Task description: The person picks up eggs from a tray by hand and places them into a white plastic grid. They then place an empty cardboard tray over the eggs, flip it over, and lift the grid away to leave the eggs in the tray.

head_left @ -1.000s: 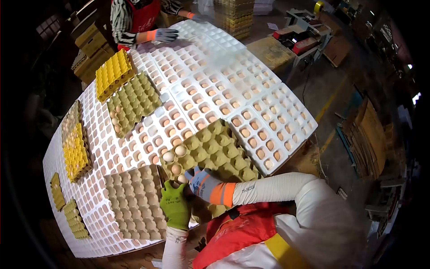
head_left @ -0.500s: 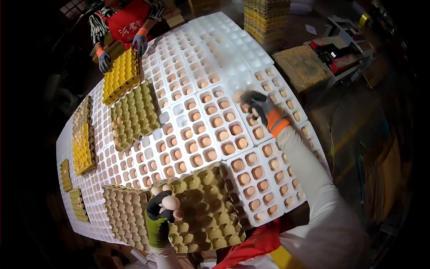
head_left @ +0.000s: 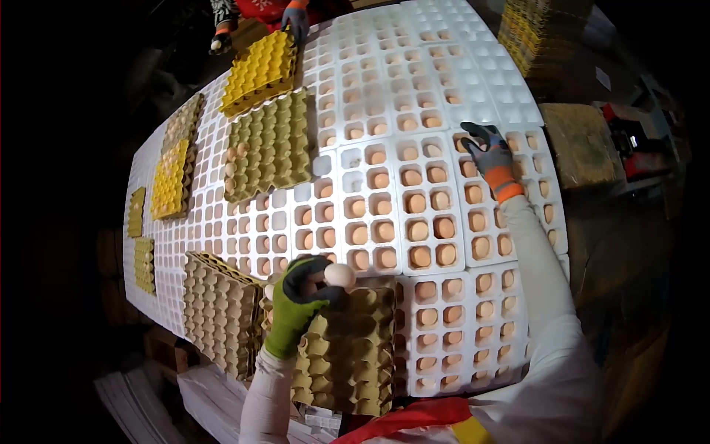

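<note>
My left hand (head_left: pixel 302 300), in a green and black glove, is closed on a pale egg (head_left: pixel 340 276) that sticks out at its fingertips. Below that hand lies a brown pulp egg tray (head_left: pixel 344 348) with bare cups; a second pulp tray (head_left: pixel 222 314) leans beside it on the left. My right hand (head_left: pixel 489 152), gloved in grey with an orange cuff, hovers over the white foam trays (head_left: pixel 466 270). Its thumb and fingers are apart, right at a cell holding an egg (head_left: pixel 462 143). Brown eggs (head_left: pixel 416 203) sit singly in most nearby cells.
Across the table a person's gloved hand (head_left: pixel 296 21) touches a yellow egg tray (head_left: pixel 259 72); the other hand (head_left: pixel 220 41) holds an egg. An olive pulp tray (head_left: pixel 270 144) with several eggs lies mid-table. A tray stack (head_left: pixel 540 37) stands beyond, and a box (head_left: pixel 580 144) at right.
My right fingers have spread at a foam cell. My left hand has risen from the pulp tray with an egg at its fingertips. The other person's one hand has left the yellow tray.
</note>
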The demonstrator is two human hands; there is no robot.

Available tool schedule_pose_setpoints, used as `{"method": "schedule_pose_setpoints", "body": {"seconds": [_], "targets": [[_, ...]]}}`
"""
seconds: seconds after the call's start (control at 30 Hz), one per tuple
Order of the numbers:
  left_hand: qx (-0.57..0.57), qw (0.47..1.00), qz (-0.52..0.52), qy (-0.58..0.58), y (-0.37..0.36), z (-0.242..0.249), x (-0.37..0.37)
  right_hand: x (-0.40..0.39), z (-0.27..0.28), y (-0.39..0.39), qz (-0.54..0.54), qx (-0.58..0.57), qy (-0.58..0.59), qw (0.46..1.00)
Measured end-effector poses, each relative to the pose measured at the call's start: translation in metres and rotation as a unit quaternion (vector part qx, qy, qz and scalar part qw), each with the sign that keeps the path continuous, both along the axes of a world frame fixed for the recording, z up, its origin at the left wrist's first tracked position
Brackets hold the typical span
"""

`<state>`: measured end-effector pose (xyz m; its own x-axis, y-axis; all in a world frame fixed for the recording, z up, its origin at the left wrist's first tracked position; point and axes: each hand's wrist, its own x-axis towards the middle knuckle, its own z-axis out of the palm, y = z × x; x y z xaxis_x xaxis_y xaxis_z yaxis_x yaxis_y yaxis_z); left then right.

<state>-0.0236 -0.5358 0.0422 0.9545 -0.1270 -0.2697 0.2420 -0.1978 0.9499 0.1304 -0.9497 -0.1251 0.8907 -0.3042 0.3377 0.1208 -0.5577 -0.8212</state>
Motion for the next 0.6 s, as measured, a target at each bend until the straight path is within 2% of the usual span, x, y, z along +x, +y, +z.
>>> {"method": "schedule_pose_setpoints", "body": {"seconds": [0.03, 0.07, 0.1, 0.13, 0.2, 0.23, 0.27, 0.3, 0.33, 0.4, 0.43, 0.47, 0.5, 0.53, 0.57, 0.6], "targets": [[-0.023, 0.999, 0.020, 0.034, 0.001, -0.008, 0.016, -0.001, 0.007, 0.001, 0.038, 0.324, 0.131, 0.936], [0.058, 0.997, 0.018, -0.042, 0.005, -0.025, 0.033, -0.003, 0.011, 0.006, 0.054, 0.400, 0.125, 0.906], [0.239, 0.948, -0.014, -0.207, -0.009, -0.020, 0.052, -0.011, 0.028, 0.024, 0.070, 0.425, 0.134, 0.892], [0.303, 0.920, -0.032, -0.247, -0.020, -0.021, 0.074, -0.015, 0.044, 0.050, 0.086, 0.449, 0.140, 0.878], [0.350, 0.888, 0.017, -0.298, -0.038, -0.058, 0.112, -0.003, 0.039, 0.090, 0.198, 0.504, 0.093, 0.835], [0.418, 0.843, 0.015, -0.338, -0.044, -0.072, 0.127, 0.006, 0.038, 0.113, 0.228, 0.509, 0.103, 0.824], [0.484, 0.808, -0.010, -0.335, -0.049, -0.083, 0.135, 0.014, 0.044, 0.140, 0.223, 0.421, 0.070, 0.876], [0.468, 0.822, -0.009, -0.324, -0.048, -0.095, 0.136, 0.034, 0.024, 0.166, 0.211, 0.267, -0.021, 0.940], [0.453, 0.835, -0.008, -0.312, -0.044, -0.106, 0.136, 0.028, 0.043, 0.191, 0.132, 0.187, -0.029, 0.973], [0.395, 0.858, 0.023, -0.329, -0.025, -0.108, 0.129, 0.038, 0.039, 0.209, 0.173, -0.014, -0.051, 0.983], [0.336, 0.907, 0.045, -0.251, -0.012, -0.105, 0.126, 0.052, 0.025, 0.214, 0.198, -0.116, 0.010, 0.973], [0.272, 0.945, 0.066, -0.171, 0.004, -0.102, 0.123, 0.051, 0.019, 0.221, 0.171, -0.170, 0.017, 0.970], [0.056, 0.992, 0.112, 0.004, 0.014, -0.081, 0.117, 0.047, 0.026, 0.225, 0.158, -0.151, 0.009, 0.976], [-0.004, 0.992, 0.116, 0.038, 0.036, -0.087, 0.119, 0.047, 0.034, 0.228, 0.148, -0.133, -0.001, 0.980], [0.001, 0.991, 0.123, 0.045, 0.050, -0.085, 0.121, 0.059, 0.033, 0.235, 0.175, -0.094, -0.022, 0.980], [0.007, 0.990, 0.128, 0.053, 0.060, -0.084, 0.122, 0.066, 0.031, 0.245, 0.174, -0.056, 0.048, 0.982]]}}
